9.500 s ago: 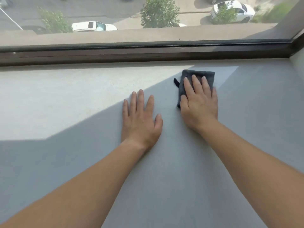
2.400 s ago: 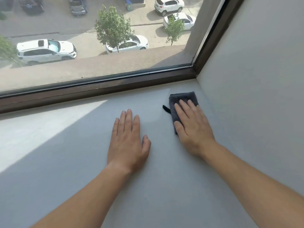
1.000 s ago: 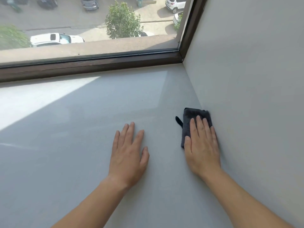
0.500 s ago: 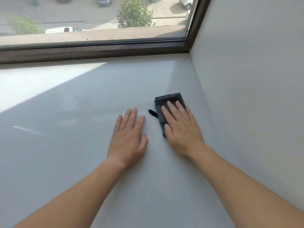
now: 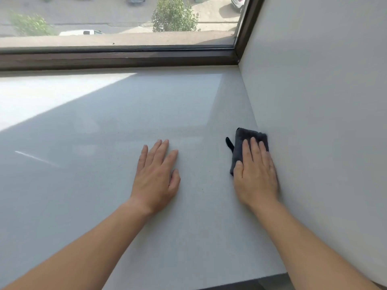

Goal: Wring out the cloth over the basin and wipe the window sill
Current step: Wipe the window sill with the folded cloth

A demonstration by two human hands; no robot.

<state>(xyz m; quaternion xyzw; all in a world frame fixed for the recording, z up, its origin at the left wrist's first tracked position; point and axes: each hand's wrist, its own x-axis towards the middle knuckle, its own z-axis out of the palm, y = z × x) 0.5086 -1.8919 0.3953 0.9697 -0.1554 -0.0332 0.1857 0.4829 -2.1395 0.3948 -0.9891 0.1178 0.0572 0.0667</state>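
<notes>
A small dark grey folded cloth (image 5: 240, 143) lies on the pale window sill (image 5: 104, 132), right against the side wall. My right hand (image 5: 256, 174) presses flat on the cloth, fingers together and pointing toward the window, covering its near half. A short black loop sticks out of the cloth's left edge. My left hand (image 5: 156, 176) rests palm down on the bare sill to the left of the cloth, holding nothing. No basin is in view.
A white side wall (image 5: 314, 101) bounds the sill on the right. A dark brown window frame (image 5: 125, 57) runs along the back, with glass above it. The sill's front edge (image 5: 251, 281) shows at the bottom right. Sunlight falls on the far left.
My right hand has slid the cloth to the right, from the middle of the sill up against the side wall. My left hand has stayed flat in about the same place.
</notes>
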